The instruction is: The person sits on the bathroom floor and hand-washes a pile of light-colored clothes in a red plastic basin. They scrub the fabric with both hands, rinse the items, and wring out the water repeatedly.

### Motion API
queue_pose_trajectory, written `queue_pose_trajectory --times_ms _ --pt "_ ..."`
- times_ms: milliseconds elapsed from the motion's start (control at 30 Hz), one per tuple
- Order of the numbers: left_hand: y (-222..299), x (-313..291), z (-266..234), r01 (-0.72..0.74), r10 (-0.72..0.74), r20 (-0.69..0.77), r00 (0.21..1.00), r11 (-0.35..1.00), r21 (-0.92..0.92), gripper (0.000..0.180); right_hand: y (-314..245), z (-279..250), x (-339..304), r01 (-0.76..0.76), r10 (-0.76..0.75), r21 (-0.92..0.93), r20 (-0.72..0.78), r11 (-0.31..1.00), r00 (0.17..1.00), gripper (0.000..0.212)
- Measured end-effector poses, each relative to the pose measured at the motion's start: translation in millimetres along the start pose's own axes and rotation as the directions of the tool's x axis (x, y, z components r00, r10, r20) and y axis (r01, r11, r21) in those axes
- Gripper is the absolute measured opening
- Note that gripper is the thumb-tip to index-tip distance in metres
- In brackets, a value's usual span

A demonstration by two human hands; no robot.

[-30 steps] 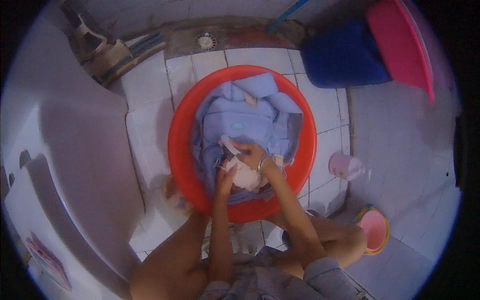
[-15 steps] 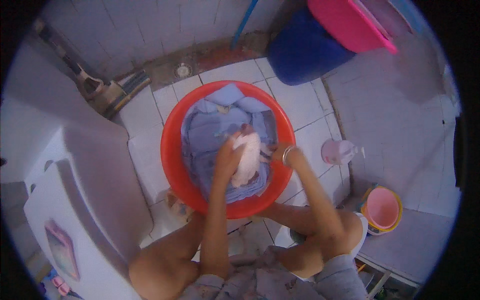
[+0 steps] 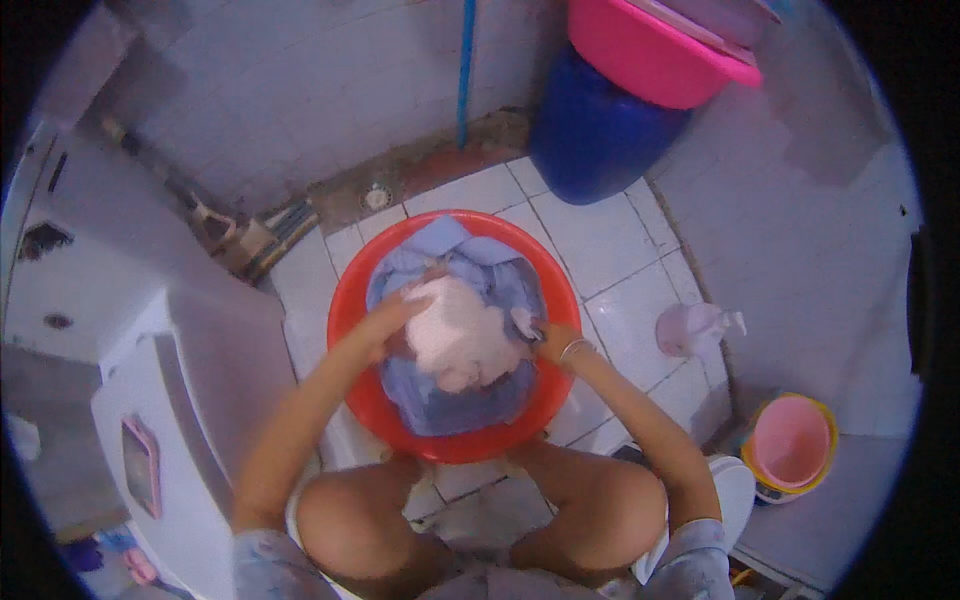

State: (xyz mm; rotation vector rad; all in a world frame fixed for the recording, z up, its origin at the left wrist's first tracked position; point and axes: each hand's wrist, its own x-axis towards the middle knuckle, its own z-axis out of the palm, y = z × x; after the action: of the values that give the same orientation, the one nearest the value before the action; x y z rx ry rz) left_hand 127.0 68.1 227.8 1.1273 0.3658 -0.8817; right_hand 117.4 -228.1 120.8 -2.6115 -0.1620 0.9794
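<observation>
A red basin (image 3: pixel 352 395) stands on the floor between my knees, holding folded blue clothes (image 3: pixel 445 240). Over them spreads a crumpled pale pink cloth (image 3: pixel 460 335). My left hand (image 3: pixel 392 318) grips this cloth at its left edge, with the fingers partly lost in blur. At the basin's right side, my right hand (image 3: pixel 553 342), with a bracelet at the wrist, is closed around a small whitish piece (image 3: pixel 524 322). Whether that piece is an end of the cloth or a separate thing, I cannot tell.
A pump bottle (image 3: pixel 688 330) stands on the tiles to the right, with a pink-and-yellow bucket (image 3: pixel 792 443) nearer. A blue barrel (image 3: pixel 605 130) carries a pink basin (image 3: pixel 660 50) at the back. On the left, a phone (image 3: pixel 141 466) lies on a white fixture (image 3: pixel 170 400).
The pale pink cloth has spread out wider over the blue clothes. My left hand has moved left, apart from my right. The head view has shifted, and my knees are more spread.
</observation>
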Motion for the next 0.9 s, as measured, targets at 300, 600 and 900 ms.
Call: queue_pose_trajectory --times_ms 300,600,900 --pt "-175.5 59.8 -119.8 -0.116 0.16 -0.466 0.87 0.986 0.122 0.052 10.6 41.3 92.5 -0.099 0.061 -0.265 -0.149 0.959 0.987 0.067" --pt "-167.6 44.2 -105.4 -0.102 0.52 -0.458 0.721 0.733 0.672 0.082 5.4 63.5 80.4 -0.165 0.123 -0.181 -0.225 0.969 0.967 0.078" --pt "-192.5 50.0 -112.3 -0.03 0.626 -0.498 0.601 0.64 0.768 0.062 -92.9 85.3 26.7 0.403 -0.388 -0.013 -0.302 0.915 0.871 0.055"
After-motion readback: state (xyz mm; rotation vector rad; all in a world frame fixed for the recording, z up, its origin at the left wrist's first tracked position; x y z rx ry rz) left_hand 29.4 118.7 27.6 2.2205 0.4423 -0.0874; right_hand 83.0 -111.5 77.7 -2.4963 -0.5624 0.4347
